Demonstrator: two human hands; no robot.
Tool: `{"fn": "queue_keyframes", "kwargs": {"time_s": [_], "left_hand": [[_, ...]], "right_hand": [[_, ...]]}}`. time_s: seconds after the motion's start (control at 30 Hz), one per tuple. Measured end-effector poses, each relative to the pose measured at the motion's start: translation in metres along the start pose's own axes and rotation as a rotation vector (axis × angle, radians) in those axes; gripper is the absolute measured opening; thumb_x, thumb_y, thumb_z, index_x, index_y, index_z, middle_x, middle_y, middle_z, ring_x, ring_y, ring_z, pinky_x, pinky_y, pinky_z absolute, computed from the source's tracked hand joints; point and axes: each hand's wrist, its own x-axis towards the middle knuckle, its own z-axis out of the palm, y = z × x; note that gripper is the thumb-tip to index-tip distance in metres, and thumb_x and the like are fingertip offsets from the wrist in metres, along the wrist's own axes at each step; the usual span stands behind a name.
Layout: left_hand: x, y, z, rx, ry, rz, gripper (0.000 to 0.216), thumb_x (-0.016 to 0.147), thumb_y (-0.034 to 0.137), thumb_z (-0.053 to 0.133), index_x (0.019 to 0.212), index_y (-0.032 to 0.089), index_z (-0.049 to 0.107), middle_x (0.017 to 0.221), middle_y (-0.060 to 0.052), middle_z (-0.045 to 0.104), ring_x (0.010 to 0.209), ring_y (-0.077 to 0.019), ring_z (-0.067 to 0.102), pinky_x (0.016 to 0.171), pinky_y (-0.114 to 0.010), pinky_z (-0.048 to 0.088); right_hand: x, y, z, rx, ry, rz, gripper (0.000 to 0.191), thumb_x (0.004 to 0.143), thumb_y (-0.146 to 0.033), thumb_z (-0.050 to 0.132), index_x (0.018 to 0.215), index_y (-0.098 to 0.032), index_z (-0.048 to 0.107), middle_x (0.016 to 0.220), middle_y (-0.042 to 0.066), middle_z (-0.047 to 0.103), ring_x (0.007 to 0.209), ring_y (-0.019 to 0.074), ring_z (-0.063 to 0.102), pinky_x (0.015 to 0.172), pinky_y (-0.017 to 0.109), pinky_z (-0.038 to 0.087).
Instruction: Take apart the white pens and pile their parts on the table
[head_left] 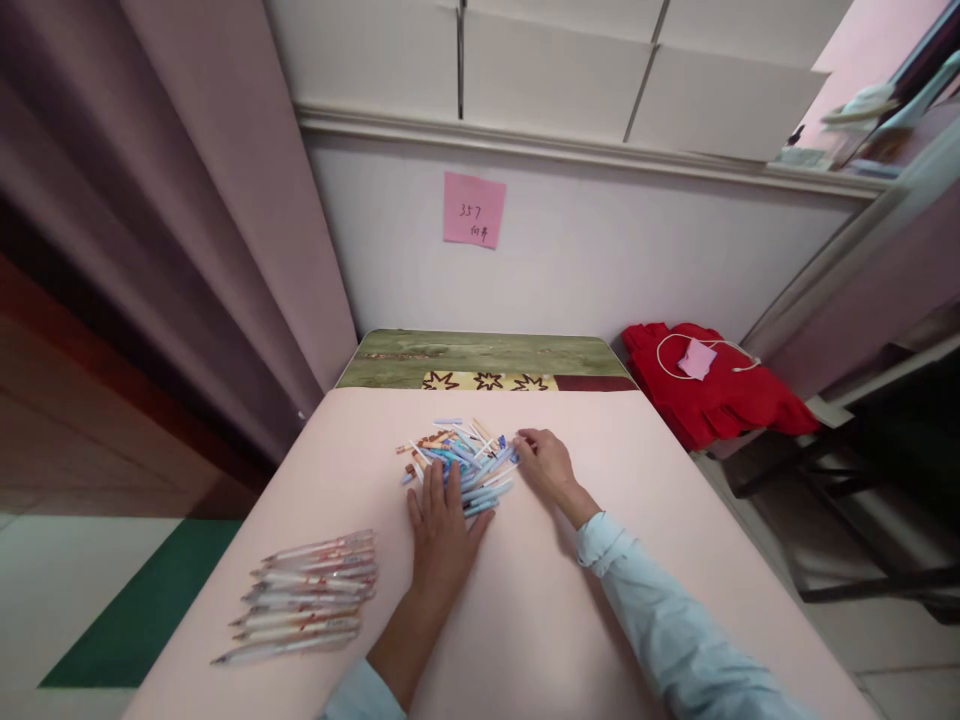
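Observation:
A loose heap of pens in blue, white, orange and brown lies on the pale pink tabletop, several crossing over one another. My left hand rests palm down against the heap's near side, fingers spread and touching some pens. At the heap's right edge is my right hand; its thumb and fingers are pinched together beside the pen ends. Whatever may be between those fingertips is too small to make out. To the left of my left hand, a row of clear-barrelled pens lies side by side, tips pointing left.
The table has a pink cover and a green patterned far end. A pink note is stuck on the wall behind. Red cloth with a white cord is at the right, near dark stool legs. Curtains hang left.

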Motion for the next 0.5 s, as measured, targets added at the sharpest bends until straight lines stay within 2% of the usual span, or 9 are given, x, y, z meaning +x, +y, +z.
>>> {"fn": "queue_keyframes", "kwargs": {"time_s": [0.17, 0.3, 0.4, 0.5], "left_hand": [[0.004, -0.001, 0.001, 0.016, 0.014, -0.01, 0.073, 0.085, 0.047, 0.057, 0.146, 0.015, 0.035, 0.155, -0.021, 0.028, 0.144, -0.0342, 0.022, 0.114, -0.059, 0.014], [0.013, 0.005, -0.007, 0.017, 0.016, 0.054, 0.081, 0.077, 0.051, 0.067, 0.146, 0.019, 0.038, 0.157, -0.018, 0.025, 0.145, -0.0362, 0.019, 0.115, -0.059, 0.01], [0.022, 0.013, -0.015, 0.031, -0.051, 0.185, 0.08, 0.076, 0.051, 0.069, 0.145, 0.024, 0.039, 0.157, -0.013, 0.027, 0.145, -0.0355, 0.017, 0.116, -0.058, 0.007], [0.033, 0.019, -0.018, 0.039, -0.121, 0.31, 0.075, 0.078, 0.051, 0.067, 0.144, 0.028, 0.042, 0.155, -0.011, 0.032, 0.145, -0.0347, 0.018, 0.116, -0.059, 0.005]], "right_hand": [[0.004, -0.016, 0.014, -0.062, -0.056, -0.015, 0.027, 0.09, -0.036, 0.053, 0.099, -0.025, 0.076, 0.087, 0.009, 0.068, 0.082, 0.0214, 0.063, 0.073, 0.03, 0.044], [0.005, -0.014, 0.015, -0.052, -0.036, -0.022, 0.031, 0.092, -0.041, 0.05, 0.096, -0.023, 0.075, 0.088, 0.01, 0.068, 0.083, 0.0223, 0.063, 0.077, 0.032, 0.045], [0.012, -0.004, 0.018, 0.048, 0.039, -0.117, 0.038, 0.096, -0.041, 0.042, 0.112, -0.02, 0.069, 0.108, 0.012, 0.067, 0.103, 0.0239, 0.06, 0.092, 0.035, 0.044], [0.022, 0.002, 0.03, 0.161, -0.034, -0.272, 0.044, 0.099, -0.038, 0.034, 0.128, -0.018, 0.06, 0.131, 0.012, 0.059, 0.124, 0.0227, 0.05, 0.106, 0.039, 0.037]]}}
